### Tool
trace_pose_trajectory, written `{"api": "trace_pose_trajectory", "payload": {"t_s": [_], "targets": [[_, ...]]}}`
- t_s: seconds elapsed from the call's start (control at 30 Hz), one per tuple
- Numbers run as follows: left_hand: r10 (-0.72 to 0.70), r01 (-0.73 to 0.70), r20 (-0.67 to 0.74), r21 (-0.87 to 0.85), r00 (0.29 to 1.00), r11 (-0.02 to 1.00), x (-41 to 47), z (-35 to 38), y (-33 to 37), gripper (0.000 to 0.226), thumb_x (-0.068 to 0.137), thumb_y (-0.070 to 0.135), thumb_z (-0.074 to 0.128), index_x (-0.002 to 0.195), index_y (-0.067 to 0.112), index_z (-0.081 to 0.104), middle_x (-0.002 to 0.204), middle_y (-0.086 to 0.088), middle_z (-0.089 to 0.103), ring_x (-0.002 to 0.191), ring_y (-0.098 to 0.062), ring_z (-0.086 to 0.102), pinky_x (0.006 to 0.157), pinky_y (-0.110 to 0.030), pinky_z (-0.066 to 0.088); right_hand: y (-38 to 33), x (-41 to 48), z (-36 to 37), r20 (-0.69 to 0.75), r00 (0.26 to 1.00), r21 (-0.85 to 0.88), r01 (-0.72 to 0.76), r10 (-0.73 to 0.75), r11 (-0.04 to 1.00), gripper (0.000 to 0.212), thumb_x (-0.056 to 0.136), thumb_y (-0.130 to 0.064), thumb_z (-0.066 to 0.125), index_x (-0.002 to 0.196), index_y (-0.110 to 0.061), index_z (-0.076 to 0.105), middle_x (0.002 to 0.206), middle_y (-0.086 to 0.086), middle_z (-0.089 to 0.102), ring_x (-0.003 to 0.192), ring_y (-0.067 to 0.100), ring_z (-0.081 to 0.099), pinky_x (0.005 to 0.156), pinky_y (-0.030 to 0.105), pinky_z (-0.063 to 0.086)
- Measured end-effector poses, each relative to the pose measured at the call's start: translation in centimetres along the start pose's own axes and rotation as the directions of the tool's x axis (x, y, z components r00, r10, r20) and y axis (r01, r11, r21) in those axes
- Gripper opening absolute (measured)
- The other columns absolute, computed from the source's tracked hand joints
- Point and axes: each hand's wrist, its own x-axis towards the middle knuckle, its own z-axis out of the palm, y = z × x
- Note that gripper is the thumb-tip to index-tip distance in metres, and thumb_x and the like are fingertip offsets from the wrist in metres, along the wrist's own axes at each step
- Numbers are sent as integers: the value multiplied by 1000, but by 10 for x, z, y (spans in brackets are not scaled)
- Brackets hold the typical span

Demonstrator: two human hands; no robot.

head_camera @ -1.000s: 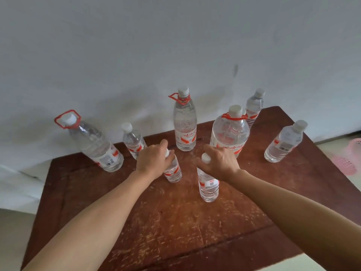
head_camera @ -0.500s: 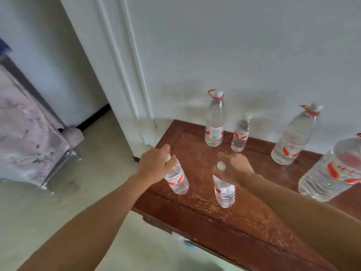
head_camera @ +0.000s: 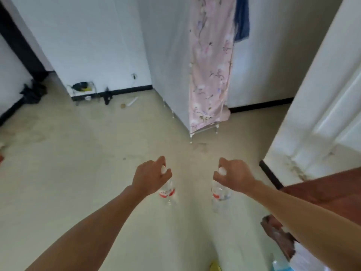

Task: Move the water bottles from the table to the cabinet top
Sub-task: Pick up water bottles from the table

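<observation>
Two small clear water bottles, one per hand, carried out over the pale floor (head_camera: 78,173). Left hand (head_camera: 150,178) clamped round the neck of the left bottle (head_camera: 167,192), fingers curled over the shoulder, white cap peeping between thumb and forefinger. Right hand (head_camera: 235,178) clamped the same way on the right bottle (head_camera: 219,194), white cap showing at the thumb side. Both bottles hanging roughly upright below the fists, held apart from each other and touching nothing but the hands. See-through plastic bodies, each with a white label banded in red round the middle; print on the labels too blurred to read. Contents look clear; fill level hard to judge against the light floor.

Corner of the brown wooden worktop (head_camera: 332,190) at the right edge, behind and beside the right forearm, well clear of both bottles. White door frame (head_camera: 316,106) rising above it. Ahead, a pink flowered cloth (head_camera: 211,75) hanging over a white frame on thin legs, with a blue cloth (head_camera: 242,18) beside it near the top. Small wire rack (head_camera: 84,92) and scattered bits against the far wall to the left.
</observation>
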Motion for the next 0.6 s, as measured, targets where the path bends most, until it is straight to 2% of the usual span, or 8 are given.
{"api": "trace_pose_trajectory", "payload": {"t_s": [0.1,0.27,0.37,0.43,0.6], "targets": [[-216,217,-39,10,976,976,-43,-23,-99,64,70,65,19,96,15,50,78,-8,66,76,-32,61,62,-30,32,-95,61,37,48,980,31,192,-193,981,34,81,-47,60,93,-15,59,79,6,68,76,28,64,65,28,38],[-507,511,-64,49,859,858,-97,-51,-244,42,83,53,42,97,15,50,80,-9,66,80,-33,61,63,-33,37,-246,151,104,104,887,151,433,-450,888,32,77,-43,66,83,-14,56,62,-2,56,58,23,52,60,26,34],[-675,678,-67,34,735,734,-124,-71,-324,29,89,45,54,95,17,49,80,-6,64,79,-30,59,63,-31,37,-337,201,144,118,812,230,537,-571,811,33,72,-43,68,78,-13,56,58,1,58,56,26,56,57,26,35],[-783,787,-99,-8,613,617,-146,-89,-382,27,87,45,56,90,20,46,79,-4,61,76,-28,57,62,-31,37,-410,232,168,134,747,276,602,-651,749,31,73,-41,69,79,-14,55,60,2,59,58,28,55,58,27,34],[-912,921,-206,-90,356,380,-213,-136,-476,28,85,46,59,87,22,46,74,-3,61,72,-29,58,62,-33,47,-579,281,211,148,566,295,758,-811,582,35,78,-43,63,85,-11,52,66,6,62,67,34,59,59,33,41]]}}
